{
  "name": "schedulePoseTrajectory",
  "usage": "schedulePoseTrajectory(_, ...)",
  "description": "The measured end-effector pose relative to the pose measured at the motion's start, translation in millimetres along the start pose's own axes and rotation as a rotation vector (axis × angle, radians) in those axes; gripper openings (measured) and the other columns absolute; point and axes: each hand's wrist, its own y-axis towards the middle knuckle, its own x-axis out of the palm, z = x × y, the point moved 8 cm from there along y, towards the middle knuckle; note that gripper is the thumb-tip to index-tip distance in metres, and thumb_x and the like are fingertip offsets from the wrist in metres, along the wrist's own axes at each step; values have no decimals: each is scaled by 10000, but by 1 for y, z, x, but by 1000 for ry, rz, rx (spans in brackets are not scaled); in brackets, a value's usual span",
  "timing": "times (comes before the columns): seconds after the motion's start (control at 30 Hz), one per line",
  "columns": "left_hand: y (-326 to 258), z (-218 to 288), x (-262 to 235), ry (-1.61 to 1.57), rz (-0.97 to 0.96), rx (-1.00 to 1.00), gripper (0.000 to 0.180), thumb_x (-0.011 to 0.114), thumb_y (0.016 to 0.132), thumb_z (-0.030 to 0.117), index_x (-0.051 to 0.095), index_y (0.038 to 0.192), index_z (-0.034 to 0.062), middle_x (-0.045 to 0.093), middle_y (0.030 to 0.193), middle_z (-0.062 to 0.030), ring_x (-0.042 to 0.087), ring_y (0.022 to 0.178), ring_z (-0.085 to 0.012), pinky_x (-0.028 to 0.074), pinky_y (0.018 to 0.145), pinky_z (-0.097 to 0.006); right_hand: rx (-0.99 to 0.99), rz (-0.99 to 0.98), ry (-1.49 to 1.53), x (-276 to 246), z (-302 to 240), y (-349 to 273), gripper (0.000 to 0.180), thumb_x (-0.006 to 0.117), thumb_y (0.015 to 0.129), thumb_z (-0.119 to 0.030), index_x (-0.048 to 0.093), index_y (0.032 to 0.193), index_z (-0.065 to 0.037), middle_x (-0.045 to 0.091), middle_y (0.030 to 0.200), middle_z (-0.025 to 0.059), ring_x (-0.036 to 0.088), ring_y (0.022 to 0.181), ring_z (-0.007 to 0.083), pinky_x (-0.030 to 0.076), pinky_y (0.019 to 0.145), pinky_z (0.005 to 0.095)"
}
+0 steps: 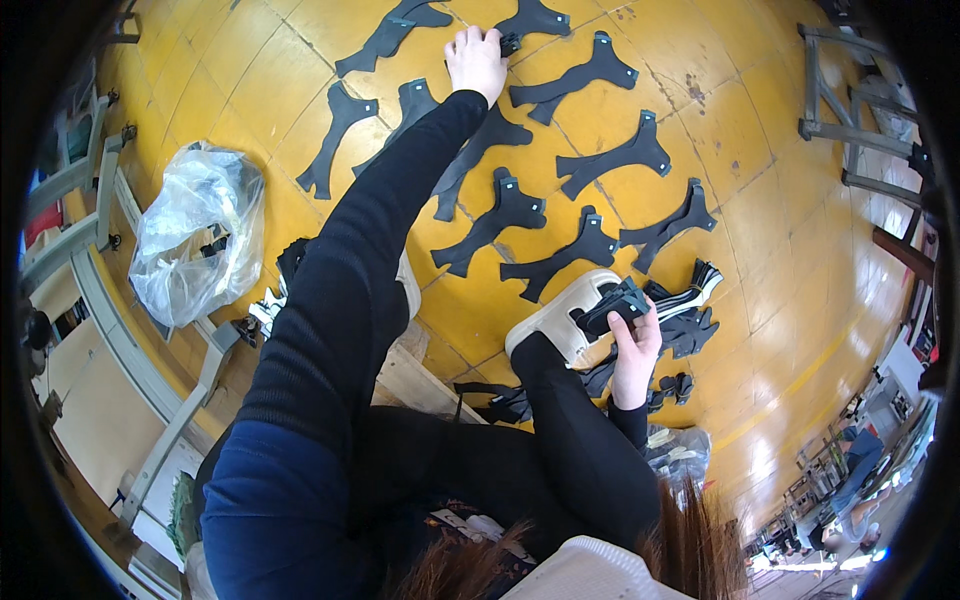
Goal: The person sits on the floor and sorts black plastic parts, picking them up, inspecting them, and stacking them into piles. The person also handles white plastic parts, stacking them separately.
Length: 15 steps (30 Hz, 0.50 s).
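Note:
Stretched far forward, my left hand (pixel 476 64) has its fingers curled around a small dark fabric piece (pixel 510 44), over the Y-shaped black fabric pieces laid on the floor. Nearer, at my right shoe, my right hand (pixel 637 352) grips a stack of black fabric pieces (pixel 615 305) with small pale marks. Several small stacks of the Y-shaped pieces lie spread out, among them one black fabric piece (pixel 585 75) to the right of my left hand and another (pixel 565 255) just beyond my shoe. My left sleeve covers part of the layout.
The yellow tiled floor (pixel 760 210) carries everything. A clear plastic bag (pixel 195 235) sits at the left beside a metal frame (pixel 100 190). More dark bundles (pixel 685 332) and a banded black-and-white bundle (pixel 700 285) lie right of my beige shoe (pixel 550 325). Metal racks (pixel 850 130) stand far right.

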Motion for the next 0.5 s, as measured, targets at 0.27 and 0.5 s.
schedulePoseTrajectory(0.27, 14, -47, -7, -336, 64, -193, 340, 654, 823, 242, 591, 1087, 37, 581, 1065, -170, 552, 1054, -339, 436, 885, -465, 13, 12, -25, 4, -6, -2, 382, 604, 876, 36, 482, 1237, 6, 625, 1075, 62, 589, 977, 118, 450, 867, 239)
schedulePoseTrajectory(0.5, 32, -205, 14, -153, 29, -366, 461, 650, 834, 329, 569, 1174, 27, 609, 1118, -225, 574, 1040, -403, 445, 917, -478, 22, 19, -19, 6, -2, -2, 381, 605, 878, 29, 481, 1238, 6, 627, 1069, 66, 590, 978, 121, 449, 874, 243)
